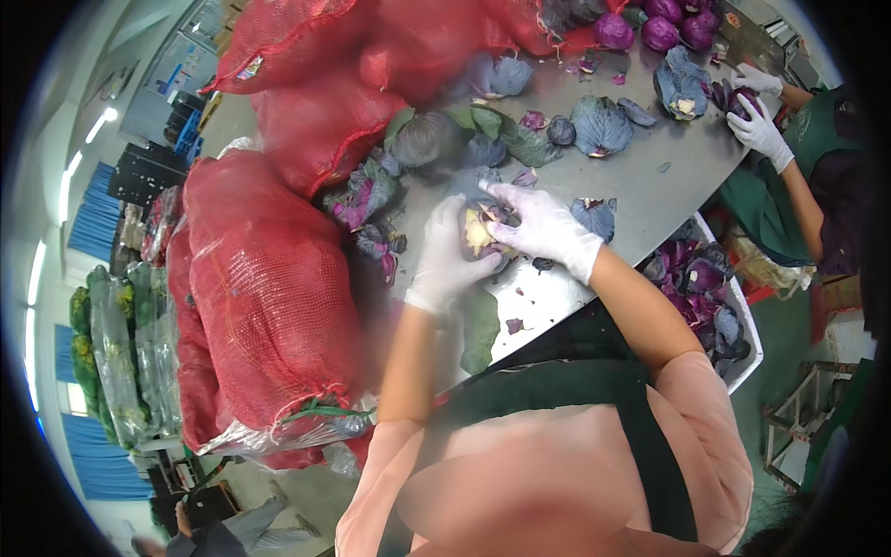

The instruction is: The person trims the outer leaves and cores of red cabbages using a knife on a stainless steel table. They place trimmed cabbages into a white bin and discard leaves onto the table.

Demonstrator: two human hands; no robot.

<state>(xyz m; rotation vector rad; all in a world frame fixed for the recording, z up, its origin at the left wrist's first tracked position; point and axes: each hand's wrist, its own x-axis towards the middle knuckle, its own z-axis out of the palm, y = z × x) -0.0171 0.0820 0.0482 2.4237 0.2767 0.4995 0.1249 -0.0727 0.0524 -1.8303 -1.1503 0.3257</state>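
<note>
Both of my hands wear white gloves and cup a red cabbage (480, 230), its pale cut stem end facing up. My left hand (447, 254) curls around its near left side, thumb reaching along the front. From the right, my right hand (539, 219) lies over the cabbage, its thumb by the stem. Just beyond my hands a whole dark cabbage (426, 139) rests on the steel table (644, 184) amid loose outer leaves. A detached leaf (594, 217) lies right of my right hand. Below my hands sits a broad green leaf (480, 331).
Red mesh sacks (271, 292) are piled along the left and far side. A white crate (748, 355) of purple leaves stands below the table's right edge. At right, a co-worker's gloved hands (759, 129) hold a cabbage. Peeled purple cabbages (660, 33) are heaped at the far right.
</note>
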